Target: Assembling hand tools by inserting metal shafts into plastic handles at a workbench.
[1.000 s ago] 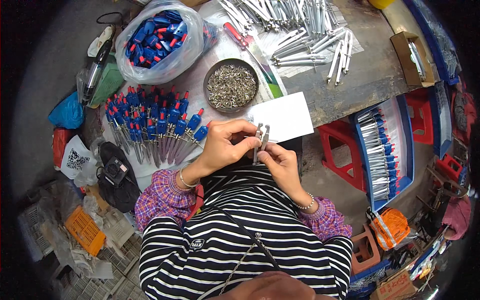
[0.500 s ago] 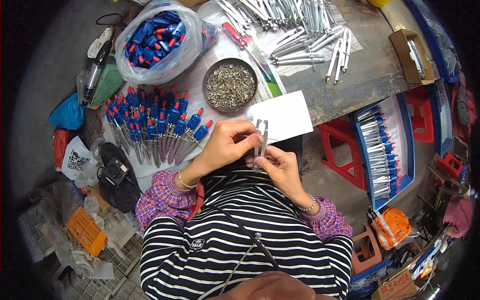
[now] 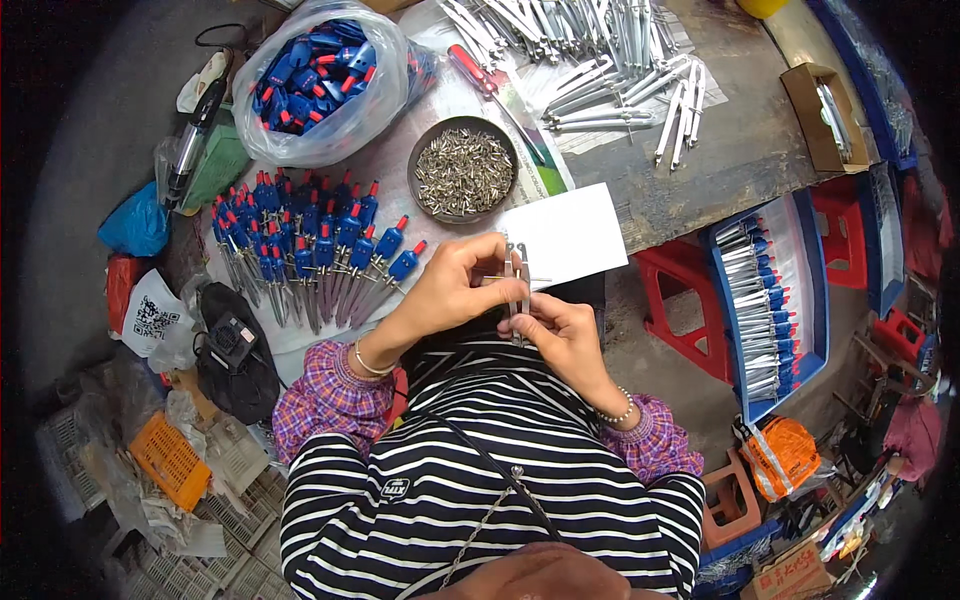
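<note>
Two slim silver metal bars (image 3: pixel 516 260) stand side by side between my hands, in front of my striped top. My left hand (image 3: pixel 460 288) is closed on their upper part, thumb and fingers pinching. Lower down, my right hand (image 3: pixel 562 335) grips the same bars between thumb and fingers. A thin metal pin (image 3: pixel 540 279) sticks out sideways from the bars over a white card (image 3: pixel 570 230). My fingers hide the bars' middle. Just beyond my hands is a round bowl (image 3: pixel 460 218) of small metal rivets (image 3: pixel 463 165).
Left of my hands lie many metal tools with blue-and-red ends (image 3: pixel 346 232). Behind them stands a clear bag (image 3: pixel 395 110) of blue parts. A red-handled screwdriver (image 3: pixel 470 68) and loose silver bars (image 3: pixel 600 95) lie farther back. At right are a blue tray (image 3: pixel 818 300) and red stool (image 3: pixel 672 290).
The bars have shifted slightly left, and my left fingers have slid a little with them. The thin pin across them now shows more plainly.
</note>
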The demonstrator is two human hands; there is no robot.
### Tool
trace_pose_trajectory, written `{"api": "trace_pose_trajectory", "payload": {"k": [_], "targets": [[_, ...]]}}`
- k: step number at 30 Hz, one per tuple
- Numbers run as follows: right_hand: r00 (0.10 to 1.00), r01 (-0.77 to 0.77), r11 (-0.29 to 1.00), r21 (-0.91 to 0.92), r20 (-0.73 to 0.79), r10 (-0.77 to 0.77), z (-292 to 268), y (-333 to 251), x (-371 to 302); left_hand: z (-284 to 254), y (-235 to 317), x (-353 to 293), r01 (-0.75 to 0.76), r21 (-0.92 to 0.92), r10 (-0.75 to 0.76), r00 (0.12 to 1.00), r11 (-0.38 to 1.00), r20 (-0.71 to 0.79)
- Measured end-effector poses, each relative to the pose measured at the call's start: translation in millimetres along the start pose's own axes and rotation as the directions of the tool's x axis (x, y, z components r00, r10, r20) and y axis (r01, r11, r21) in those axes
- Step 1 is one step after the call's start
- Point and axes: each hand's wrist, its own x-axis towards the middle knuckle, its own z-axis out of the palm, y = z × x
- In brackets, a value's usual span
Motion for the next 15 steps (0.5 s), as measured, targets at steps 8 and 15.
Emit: {"api": "trace_pose_trajectory", "payload": {"k": [8,15], "targets": [[1.0,-0.026,1.0,0.014,0.0,0.026,-1,-3,2,-12,-1,1,0.051,0.226,-0.067,0.996,0.973,0.064],[0.998,0.02,0.999,0.027,-0.058,-0.018,1,-3,3,-4,2,0,0.006,-0.029,-0.007,1.0,1.0,-0.005]]}}
